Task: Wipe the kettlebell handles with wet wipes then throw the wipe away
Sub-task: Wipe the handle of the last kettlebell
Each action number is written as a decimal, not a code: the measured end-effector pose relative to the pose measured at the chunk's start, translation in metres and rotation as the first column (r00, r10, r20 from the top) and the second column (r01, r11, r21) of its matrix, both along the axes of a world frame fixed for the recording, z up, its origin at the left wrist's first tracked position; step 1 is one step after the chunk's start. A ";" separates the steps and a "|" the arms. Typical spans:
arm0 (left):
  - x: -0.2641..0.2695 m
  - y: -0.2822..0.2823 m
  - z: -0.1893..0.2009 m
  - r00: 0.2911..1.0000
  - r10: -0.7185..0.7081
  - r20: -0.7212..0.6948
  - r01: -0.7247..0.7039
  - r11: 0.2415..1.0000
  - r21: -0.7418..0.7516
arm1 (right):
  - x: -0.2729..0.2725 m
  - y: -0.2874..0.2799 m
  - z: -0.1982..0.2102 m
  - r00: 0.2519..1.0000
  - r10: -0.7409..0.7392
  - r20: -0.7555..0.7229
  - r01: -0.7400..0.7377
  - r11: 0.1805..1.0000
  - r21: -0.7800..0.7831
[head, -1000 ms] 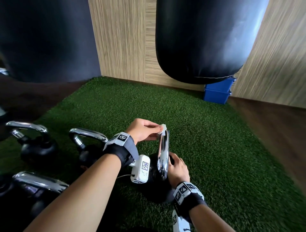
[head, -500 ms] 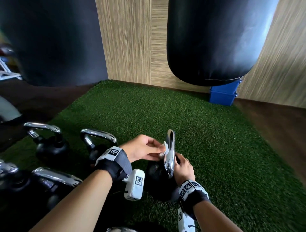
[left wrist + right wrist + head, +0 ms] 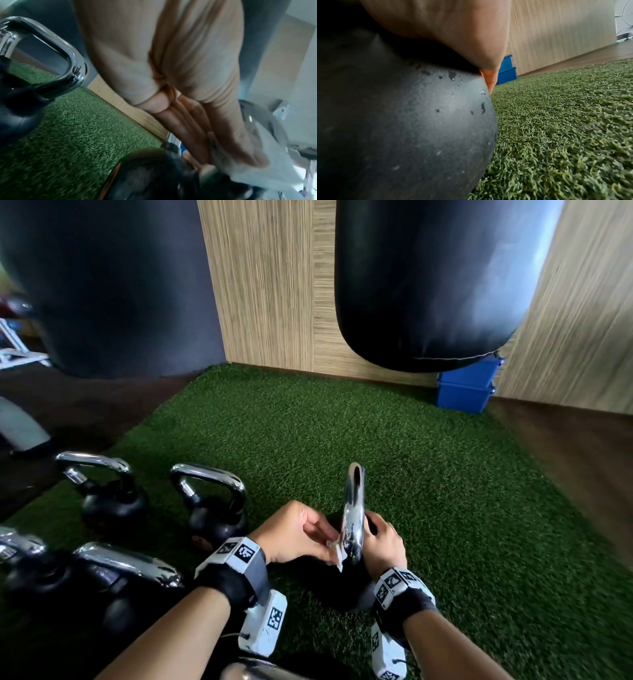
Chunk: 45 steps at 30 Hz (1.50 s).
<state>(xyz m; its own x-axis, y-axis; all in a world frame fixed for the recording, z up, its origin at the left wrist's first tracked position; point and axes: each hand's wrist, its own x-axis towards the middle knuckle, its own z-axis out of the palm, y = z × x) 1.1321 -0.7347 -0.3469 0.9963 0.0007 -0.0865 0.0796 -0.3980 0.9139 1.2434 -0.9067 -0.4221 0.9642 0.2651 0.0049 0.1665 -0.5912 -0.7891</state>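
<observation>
Readable text: none in any view.
White wrist-camera housings and bands [image 3: 241, 553]: black-and-white square marker patterns only; no letters or numbers legible.

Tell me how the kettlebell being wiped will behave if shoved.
The kettlebell probably resists: its solid black body looks heavy, seated in turf. Its rounded body may rock, hence the right hand bracing it. The chrome handle, freshly wiped, looks slippery.

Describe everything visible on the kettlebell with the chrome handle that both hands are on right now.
The black round kettlebell stands upright on the green artificial turf, its polished chrome loop handle seen edge-on. The matte body carries small wet droplets. The left hand pinches a white wet wipe against the handle's lower part; the right hand rests on the body beside it.
</observation>
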 end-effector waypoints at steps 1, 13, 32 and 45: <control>0.000 -0.002 -0.006 1.000 0.010 0.002 -0.010 1.000 0.017 | 0.000 0.000 0.000 1.000 -0.005 0.004 0.005 1.000 0.000; -0.001 0.011 0.020 0.987 0.091 0.132 -0.104 0.991 0.087 | -0.002 -0.032 0.051 0.980 0.180 -0.086 -0.191 0.969 -0.158; -0.007 -0.014 0.088 0.981 -0.069 0.184 0.095 0.986 -0.138 | -0.063 -0.049 0.136 0.972 0.191 0.133 -0.232 0.753 0.615; 0.033 -0.034 -0.002 0.978 -0.151 -0.143 0.208 0.703 0.680 | -0.013 -0.072 0.078 0.990 0.065 -0.122 0.025 0.785 0.618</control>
<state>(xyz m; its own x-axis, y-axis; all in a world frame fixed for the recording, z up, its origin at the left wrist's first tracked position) 1.1647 -0.7686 -0.3485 0.9748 -0.0898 -0.2044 -0.0068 -0.9272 0.3745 1.2308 -0.9791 -0.3445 0.9622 0.2679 0.0498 0.0427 0.0321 -0.9986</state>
